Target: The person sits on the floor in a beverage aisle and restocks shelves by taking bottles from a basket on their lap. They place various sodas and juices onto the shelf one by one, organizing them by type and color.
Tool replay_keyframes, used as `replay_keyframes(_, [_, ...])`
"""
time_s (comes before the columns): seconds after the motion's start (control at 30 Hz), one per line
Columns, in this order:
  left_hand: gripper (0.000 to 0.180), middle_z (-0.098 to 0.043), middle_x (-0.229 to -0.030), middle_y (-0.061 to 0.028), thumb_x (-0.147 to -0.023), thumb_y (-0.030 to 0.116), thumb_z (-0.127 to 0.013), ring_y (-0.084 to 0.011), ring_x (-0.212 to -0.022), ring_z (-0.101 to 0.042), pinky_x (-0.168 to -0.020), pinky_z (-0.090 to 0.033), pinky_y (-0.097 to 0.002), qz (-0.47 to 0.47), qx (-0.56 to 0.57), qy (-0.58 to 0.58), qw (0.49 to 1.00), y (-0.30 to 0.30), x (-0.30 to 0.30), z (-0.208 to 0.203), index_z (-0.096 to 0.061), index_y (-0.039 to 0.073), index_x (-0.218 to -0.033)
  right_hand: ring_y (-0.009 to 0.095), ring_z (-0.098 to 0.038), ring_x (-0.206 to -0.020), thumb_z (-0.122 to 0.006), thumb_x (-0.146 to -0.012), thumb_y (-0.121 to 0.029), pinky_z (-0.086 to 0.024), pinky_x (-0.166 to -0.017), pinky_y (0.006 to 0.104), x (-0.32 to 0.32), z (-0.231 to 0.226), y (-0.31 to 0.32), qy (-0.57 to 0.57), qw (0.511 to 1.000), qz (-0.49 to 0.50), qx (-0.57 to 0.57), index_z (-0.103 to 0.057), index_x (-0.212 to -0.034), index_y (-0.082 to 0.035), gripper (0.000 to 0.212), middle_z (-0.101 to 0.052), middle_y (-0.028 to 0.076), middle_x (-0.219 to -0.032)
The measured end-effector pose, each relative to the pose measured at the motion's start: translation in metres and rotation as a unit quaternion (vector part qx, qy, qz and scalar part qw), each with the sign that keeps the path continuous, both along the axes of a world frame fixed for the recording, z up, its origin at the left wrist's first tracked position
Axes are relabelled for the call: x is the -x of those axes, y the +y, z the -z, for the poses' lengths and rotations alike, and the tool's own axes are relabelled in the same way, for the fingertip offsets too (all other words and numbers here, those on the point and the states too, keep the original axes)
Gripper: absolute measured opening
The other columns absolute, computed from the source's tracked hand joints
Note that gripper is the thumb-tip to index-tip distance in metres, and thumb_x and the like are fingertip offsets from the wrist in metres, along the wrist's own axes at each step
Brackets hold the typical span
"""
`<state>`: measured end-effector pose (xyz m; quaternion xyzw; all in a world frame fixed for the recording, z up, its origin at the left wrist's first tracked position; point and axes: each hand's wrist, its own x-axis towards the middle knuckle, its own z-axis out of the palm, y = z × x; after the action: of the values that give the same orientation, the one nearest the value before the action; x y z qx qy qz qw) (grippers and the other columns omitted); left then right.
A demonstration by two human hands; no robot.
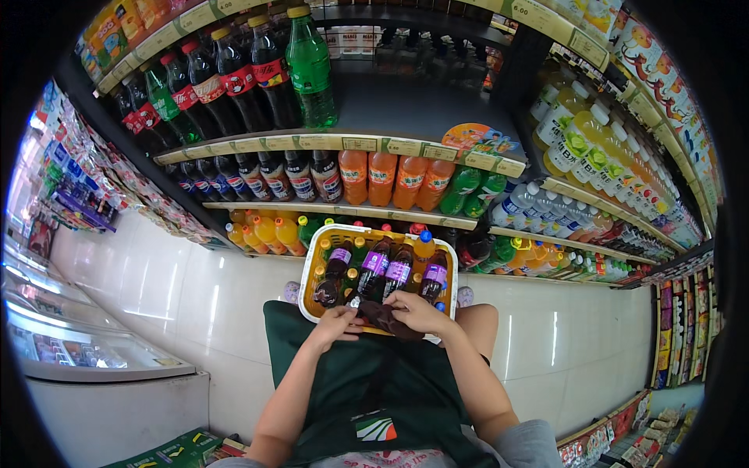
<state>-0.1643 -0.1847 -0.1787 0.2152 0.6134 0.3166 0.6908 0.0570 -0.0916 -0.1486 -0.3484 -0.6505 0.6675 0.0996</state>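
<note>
A yellow basket (307,274) with a white rim stands in front of my lap, filled with bottles. Dark drink bottles with purple labels (375,263) lie slanted in it, along with yellow-capped bottles and an orange one with a blue cap (424,245). Over the basket's near edge, my right hand (419,313) grips a bunched dark brown cloth (398,325). My left hand (335,326) is closed at the near left of the basket, beside the cloth and a small silvery spot; what its fingers pinch is too small to make out.
Shelves of bottles rise ahead, with cola bottles (234,70) and a green bottle (310,74) on the upper left board (390,105). Orange drinks (382,178) line the shelf below. Yellowish bottles (585,136) fill the right side. A glass-topped freezer (117,382) stands left on pale tiles.
</note>
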Motion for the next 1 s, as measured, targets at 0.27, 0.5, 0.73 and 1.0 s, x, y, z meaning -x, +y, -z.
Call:
replay_keyframes(0.27, [0.043,-0.064,-0.111,-0.0170,-0.092,0.027,-0.058,-0.0254,-0.097,-0.064,-0.082,-0.052,-0.0362,-0.036,0.019,0.033,0.999,-0.018,-0.005,0.012,-0.055,-0.002,-0.123,0.033,-0.063,-0.104,-0.060,-0.087,-0.013,-0.049,-0.089,0.0392,0.040,0.011,-0.068,-0.056,0.981,-0.058,-0.177,-0.057,-0.119,-0.005,0.033,-0.063,0.016,-0.116])
replay_keyframes(0.5, [0.031,-0.069,-0.098,-0.0209,-0.086,0.022,-0.061,-0.0330,-0.093,-0.067,-0.082,-0.051,-0.0405,-0.110,-0.018,0.348,0.931,-0.037,0.068,0.082,-0.066,0.001,-0.109,0.036,-0.045,-0.130,-0.058,-0.088,-0.014,-0.037,-0.107,0.0408,0.067,0.063,-0.087,-0.057,0.983,-0.089,-0.153,-0.049,-0.132,-0.008,0.045,-0.043,0.021,-0.143])
replay_keyframes(0.73, [0.031,-0.062,-0.101,-0.0222,-0.076,0.016,-0.071,-0.0418,-0.098,-0.057,-0.085,-0.046,-0.0472,-0.024,-0.148,0.600,0.786,-0.006,0.074,0.105,-0.066,0.003,-0.103,0.037,-0.031,-0.139,-0.055,-0.088,-0.010,-0.028,-0.115,0.0415,0.096,0.095,-0.089,-0.148,0.942,-0.176,-0.244,-0.037,-0.142,-0.005,0.057,-0.031,0.020,-0.151])
replay_keyframes(1.0, [0.047,-0.050,-0.118,-0.0129,-0.069,0.013,-0.075,-0.0323,-0.112,-0.048,-0.090,-0.040,-0.0468,0.012,-0.131,0.722,0.680,-0.007,0.062,0.088,-0.057,0.005,-0.111,0.038,-0.038,-0.133,-0.057,-0.088,-0.012,-0.033,-0.111,0.0423,0.106,0.110,-0.076,-0.240,0.945,-0.125,-0.184,-0.029,-0.146,-0.003,0.065,-0.039,0.022,-0.145])
